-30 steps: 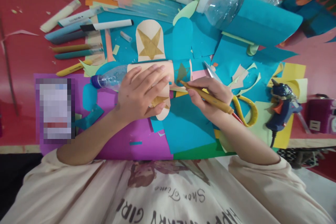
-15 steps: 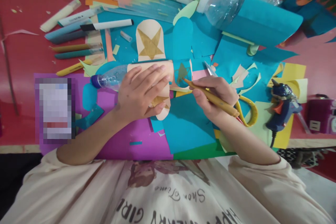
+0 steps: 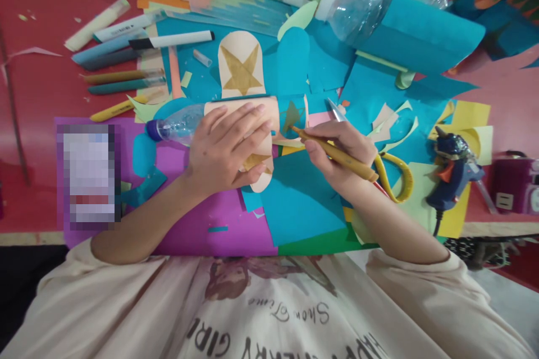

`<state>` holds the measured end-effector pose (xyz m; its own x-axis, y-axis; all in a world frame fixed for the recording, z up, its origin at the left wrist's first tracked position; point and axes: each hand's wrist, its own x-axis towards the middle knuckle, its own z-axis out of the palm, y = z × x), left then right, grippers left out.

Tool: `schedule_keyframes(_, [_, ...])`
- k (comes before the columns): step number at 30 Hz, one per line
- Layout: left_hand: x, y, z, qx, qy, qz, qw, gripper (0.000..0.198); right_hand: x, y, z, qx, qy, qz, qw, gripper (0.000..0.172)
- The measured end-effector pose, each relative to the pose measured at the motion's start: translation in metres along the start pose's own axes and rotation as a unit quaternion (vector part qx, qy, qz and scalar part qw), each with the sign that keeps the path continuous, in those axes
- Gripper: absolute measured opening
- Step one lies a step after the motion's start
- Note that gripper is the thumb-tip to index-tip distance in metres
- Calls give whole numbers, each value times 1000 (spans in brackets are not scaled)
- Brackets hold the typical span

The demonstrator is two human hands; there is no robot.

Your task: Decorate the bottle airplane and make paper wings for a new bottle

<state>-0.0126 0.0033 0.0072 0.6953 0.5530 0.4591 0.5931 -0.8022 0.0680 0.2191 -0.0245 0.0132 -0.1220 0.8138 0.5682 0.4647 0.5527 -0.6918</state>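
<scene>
My left hand [image 3: 231, 148] lies over a small plastic bottle [image 3: 181, 123] with a blue cap, wrapped in peach paper, and holds it down with fingers curved across it. Rounded peach flaps [image 3: 241, 64] with gold-brown stars stick out above and below. At the bottle's right end a blue paper piece [image 3: 300, 112] bears a partly coloured star. Pinched in my right hand [image 3: 343, 151] is an ochre marker [image 3: 341, 158], its tip at the lower edge of that star. Yellow-handled scissors [image 3: 396, 178] lie partly under the right hand, blade showing beyond it.
Several markers [image 3: 122, 78] lie at the left, above a blurred phone [image 3: 88, 174]. Right of the hands rests a blue glue gun [image 3: 450, 171]. A large clear bottle [image 3: 357, 5] with a blue paper wrap is at the back. Coloured paper sheets and scraps cover the red table [image 3: 29, 95].
My right hand and the marker have shifted slightly left, with the tip still at the star. The star's coloured area looks a little larger. My left hand has stayed put.
</scene>
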Motion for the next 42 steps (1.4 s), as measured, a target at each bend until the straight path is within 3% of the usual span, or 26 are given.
schedule_keyframes(6, [2, 1, 0, -3, 39, 18, 999, 59, 0, 1, 0, -18, -1, -17, 1000, 6])
schedule_keyframes(19, [4, 0, -1, -9, 46, 23, 999, 58, 0, 0, 3, -15, -26, -26, 999, 2])
schedule_keyframes(31, [0, -1, 1, -40, 4, -12, 999, 59, 0, 0, 3, -21, -30, -25, 999, 3])
schedule_keyframes(37, [3, 0, -1, 0, 45, 22, 999, 58, -2, 1, 4, -3, -17, -15, 1000, 5])
schedule_keyframes(42, [0, 0, -1, -54, 4, -9, 998, 59, -1, 0, 3, 2, -22, -13, 1000, 8])
